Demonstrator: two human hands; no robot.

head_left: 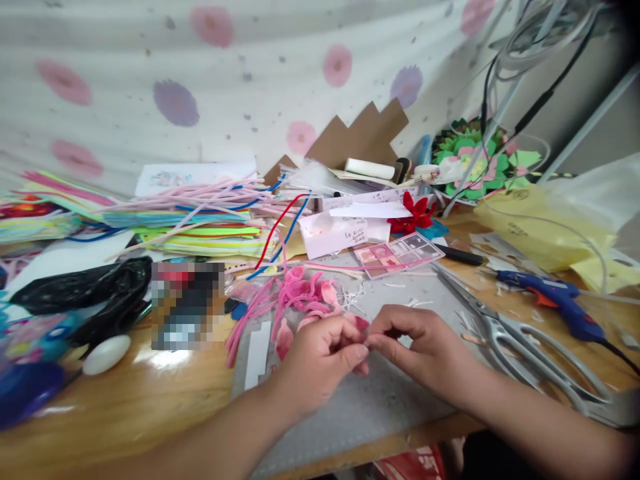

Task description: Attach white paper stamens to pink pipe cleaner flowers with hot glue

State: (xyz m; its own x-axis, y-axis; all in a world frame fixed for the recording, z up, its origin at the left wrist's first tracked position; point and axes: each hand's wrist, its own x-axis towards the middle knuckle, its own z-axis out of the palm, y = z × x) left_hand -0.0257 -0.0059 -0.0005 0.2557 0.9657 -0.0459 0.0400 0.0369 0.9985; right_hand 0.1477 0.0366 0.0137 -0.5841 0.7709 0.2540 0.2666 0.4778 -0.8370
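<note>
My left hand (320, 363) is closed in a pinch over the grey cutting mat (400, 410). A small pink petal (359, 322), seemingly made from fuzzy pipe cleaner, shows at its fingertips. My right hand (423, 350) meets it, thumb and forefinger pressed together; whatever lies between them is too small to make out. Just beyond my left hand is a heap of pink pipe cleaners (300, 287), some bent into loops. Another finished-looking pink petal (284, 339) sits left of my left hand. White trimmings (354, 299) are scattered behind the fingers.
Large scissors (520, 353) and a blue glue gun (555, 300) lie at right. Bundles of coloured pipe cleaners (200, 233) fill the back left. A black plastic bag (85, 290) and a white egg-shaped piece (107, 355) are at left. A red flower (414, 215) stands behind a printed card (399, 255).
</note>
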